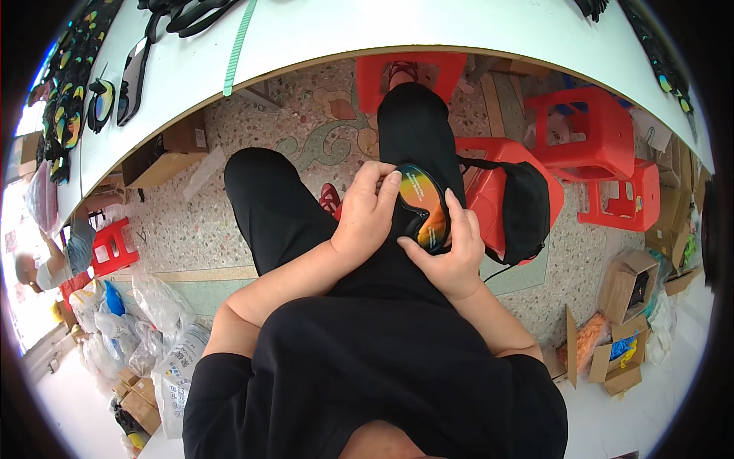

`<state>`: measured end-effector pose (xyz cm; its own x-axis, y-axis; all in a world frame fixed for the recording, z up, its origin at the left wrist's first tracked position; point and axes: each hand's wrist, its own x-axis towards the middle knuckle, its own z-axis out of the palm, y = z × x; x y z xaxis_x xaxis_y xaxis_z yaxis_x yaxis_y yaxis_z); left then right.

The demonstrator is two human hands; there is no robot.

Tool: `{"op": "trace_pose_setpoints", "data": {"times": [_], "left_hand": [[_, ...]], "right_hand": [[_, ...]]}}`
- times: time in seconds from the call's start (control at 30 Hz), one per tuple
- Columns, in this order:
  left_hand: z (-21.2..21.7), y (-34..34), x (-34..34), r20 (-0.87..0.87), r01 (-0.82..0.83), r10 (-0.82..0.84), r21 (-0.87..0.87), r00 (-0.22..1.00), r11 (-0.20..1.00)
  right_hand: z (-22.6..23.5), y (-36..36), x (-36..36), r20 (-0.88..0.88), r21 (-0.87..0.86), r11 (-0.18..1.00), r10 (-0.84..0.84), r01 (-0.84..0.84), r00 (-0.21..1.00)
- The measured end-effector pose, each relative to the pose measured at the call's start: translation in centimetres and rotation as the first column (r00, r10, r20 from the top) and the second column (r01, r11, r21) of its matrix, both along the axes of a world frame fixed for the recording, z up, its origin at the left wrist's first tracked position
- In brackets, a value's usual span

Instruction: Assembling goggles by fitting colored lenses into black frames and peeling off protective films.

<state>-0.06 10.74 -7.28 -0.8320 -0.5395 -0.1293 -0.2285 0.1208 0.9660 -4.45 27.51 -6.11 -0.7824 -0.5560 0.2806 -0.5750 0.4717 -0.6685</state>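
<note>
Over my right thigh I hold a goggle lens (425, 197) with an orange, gold and green mirrored face and a dark rim. It is tilted, its nose notch toward my lower left. My left hand (365, 205) pinches the upper left end between thumb and fingers. My right hand (453, 249) grips the lower right edge, fingers along the outer side and thumb near the notch. Printing shows on the mirrored face. Whether a frame is joined behind the lens is hidden.
The white table (306, 30) curves across the front, with a green strap (240, 47), a phone (134, 80) and goggles (101, 105) on it. Red stools (585, 130) and a black bag (524, 206) stand right. Plastic bags (160, 306) lie left; cartons (627, 287) sit right. Another person (57, 264) is far left.
</note>
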Motion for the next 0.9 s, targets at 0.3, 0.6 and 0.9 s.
{"op": "trace_pose_setpoints", "data": {"times": [0.3, 0.6, 0.9], "left_hand": [[0.9, -0.2, -1.1, -0.145, 0.205, -0.24, -0.22, 0.96, 0.954], [3.1, -0.2, -2.8, -0.019, 0.272, -0.276, 0.25, 0.961, 0.929], [4.4, -3.0, -5.3, 0.194, 0.134, -0.535, 0.847, 0.822, 0.514]], "right_hand": [[1.1, 0.3, -3.7, 0.291, -0.267, 0.963, 0.054, 0.027, 0.955], [2.2, 1.5, -9.0, 0.914, -0.219, 0.962, 0.143, 0.164, 0.379], [1.6, 1.1, -12.6, 0.94, -0.323, 0.945, 0.326, 0.047, -0.097]]}}
